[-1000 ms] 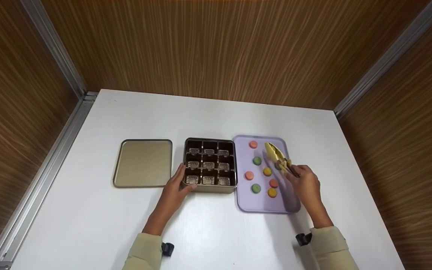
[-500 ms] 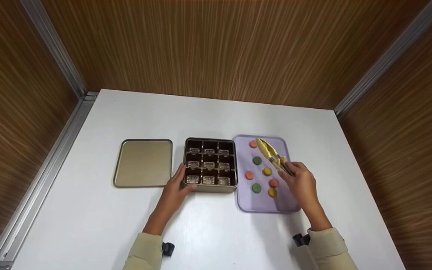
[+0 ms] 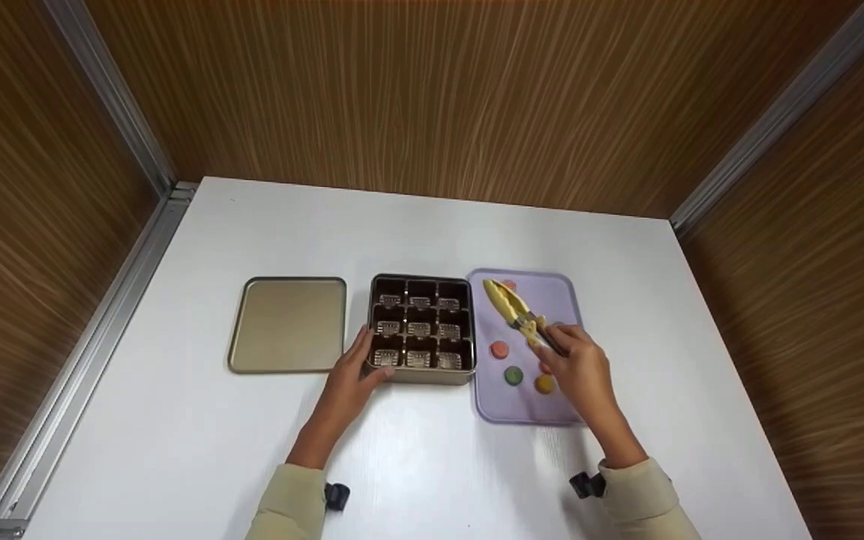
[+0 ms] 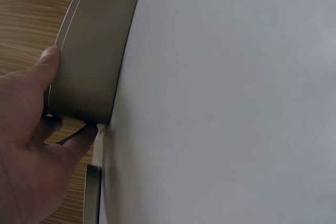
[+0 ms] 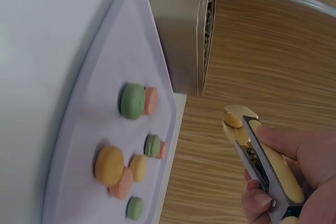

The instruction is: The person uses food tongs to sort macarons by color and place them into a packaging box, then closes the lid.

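My left hand [image 3: 346, 382] grips the near left corner of a square metal box [image 3: 424, 377], thumb on the front rim and fingers round the side. Inside it is a brown plastic insert with rows of bare compartments. My right hand [image 3: 583, 375] holds yellow-tipped tongs [image 3: 507, 306] over the lilac tray [image 3: 492, 409], their tips pointing toward the box. In the right wrist view a rounded yellow piece [image 5: 232, 118], like the macarons, shows between the tips. Pink [image 3: 500, 350], green [image 3: 514, 376] and yellow macarons [image 3: 544, 384] lie on the tray; the tongs and hand hide some from the head view.
A flat gold-brown lid [image 3: 289, 324] lies left of the box. The tray stands right against the box's right side. All rest on a white table [image 3: 402, 465], enclosed by wood-grain panels [image 3: 432, 97] at the back and sides.
My right hand has carried the tongs leftward across the tray, from its right side toward the box. My left hand and the box have stayed in place.
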Tool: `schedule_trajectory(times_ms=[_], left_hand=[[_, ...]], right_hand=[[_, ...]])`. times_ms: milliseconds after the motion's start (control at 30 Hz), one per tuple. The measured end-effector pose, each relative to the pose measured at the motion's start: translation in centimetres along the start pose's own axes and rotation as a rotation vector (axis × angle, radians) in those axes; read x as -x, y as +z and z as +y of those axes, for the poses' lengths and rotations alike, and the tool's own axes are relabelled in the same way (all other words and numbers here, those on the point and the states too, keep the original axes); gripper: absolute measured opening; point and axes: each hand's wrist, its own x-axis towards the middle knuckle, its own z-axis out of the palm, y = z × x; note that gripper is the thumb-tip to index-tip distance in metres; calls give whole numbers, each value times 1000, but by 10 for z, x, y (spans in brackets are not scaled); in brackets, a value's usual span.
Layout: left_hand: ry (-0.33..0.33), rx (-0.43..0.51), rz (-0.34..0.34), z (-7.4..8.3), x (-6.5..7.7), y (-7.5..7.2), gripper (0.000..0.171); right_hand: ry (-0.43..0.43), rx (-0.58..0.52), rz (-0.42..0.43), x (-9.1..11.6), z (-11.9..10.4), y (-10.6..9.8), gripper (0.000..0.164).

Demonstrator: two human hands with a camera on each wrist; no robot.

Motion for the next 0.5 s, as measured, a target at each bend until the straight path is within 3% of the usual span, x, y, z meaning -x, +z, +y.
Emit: schedule_trajectory(times_ms=[500], left_hand=[[6, -3, -3, 2, 2, -1, 82]], right_hand=[[-139, -7, 9, 10, -32, 48, 34]])
